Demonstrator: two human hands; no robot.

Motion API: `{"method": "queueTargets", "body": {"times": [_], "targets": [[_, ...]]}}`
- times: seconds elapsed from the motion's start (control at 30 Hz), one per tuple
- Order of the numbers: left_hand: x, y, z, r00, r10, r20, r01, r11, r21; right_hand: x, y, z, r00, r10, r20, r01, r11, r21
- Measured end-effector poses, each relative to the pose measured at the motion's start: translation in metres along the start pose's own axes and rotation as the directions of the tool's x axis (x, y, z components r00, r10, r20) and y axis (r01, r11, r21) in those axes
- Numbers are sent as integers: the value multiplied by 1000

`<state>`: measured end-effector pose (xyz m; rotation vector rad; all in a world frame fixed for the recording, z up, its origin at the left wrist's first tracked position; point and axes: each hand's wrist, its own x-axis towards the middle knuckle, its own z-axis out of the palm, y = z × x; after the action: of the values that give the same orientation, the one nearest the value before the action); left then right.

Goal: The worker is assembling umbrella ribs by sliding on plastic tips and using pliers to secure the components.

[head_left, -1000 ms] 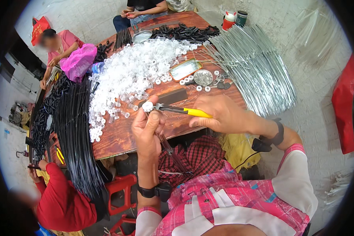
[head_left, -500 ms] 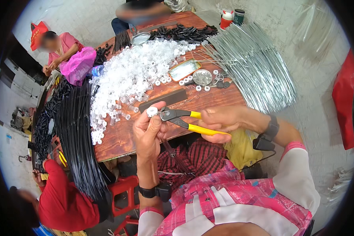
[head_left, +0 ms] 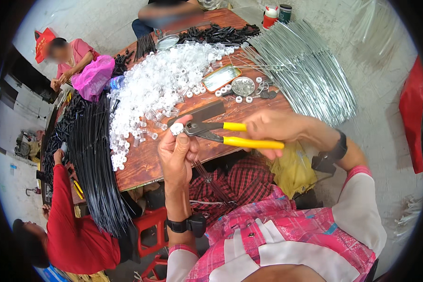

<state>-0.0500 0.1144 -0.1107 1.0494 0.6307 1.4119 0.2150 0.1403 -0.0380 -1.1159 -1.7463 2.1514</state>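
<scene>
My left hand point(head_left: 177, 152) pinches a small white plastic cap point(head_left: 176, 128) raised above the near edge of the wooden table point(head_left: 141, 162). Thin dark wires point(head_left: 211, 181) run down from that hand toward my lap. My right hand point(head_left: 275, 126) grips yellow-handled pliers point(head_left: 230, 133), handles spread, with the dark jaws right at the cap. A big heap of white plastic caps point(head_left: 160, 89) lies on the table just beyond my hands.
A fan of silver wires point(head_left: 305, 70) covers the table's right side and a bundle of black rods point(head_left: 96, 160) its left. A small metal tray point(head_left: 221, 77), a round tin and black parts sit farther back. Three other people sit around the table's left and far sides.
The pliers' handles have spread apart and the right hand has slid back along them. The left hand with the cap has stayed at the jaws.
</scene>
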Motion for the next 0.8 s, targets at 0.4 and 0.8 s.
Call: {"method": "queueTargets", "body": {"times": [0.4, 0.8], "targets": [[-3, -2, -4, 999, -28, -27, 29, 999, 39, 4, 4, 1, 997, -41, 61, 43, 999, -24], [-1, -4, 0, 1000, 8, 11, -8, 999, -38, 23, 25, -7, 910, 32, 413, -44, 999, 21]]}}
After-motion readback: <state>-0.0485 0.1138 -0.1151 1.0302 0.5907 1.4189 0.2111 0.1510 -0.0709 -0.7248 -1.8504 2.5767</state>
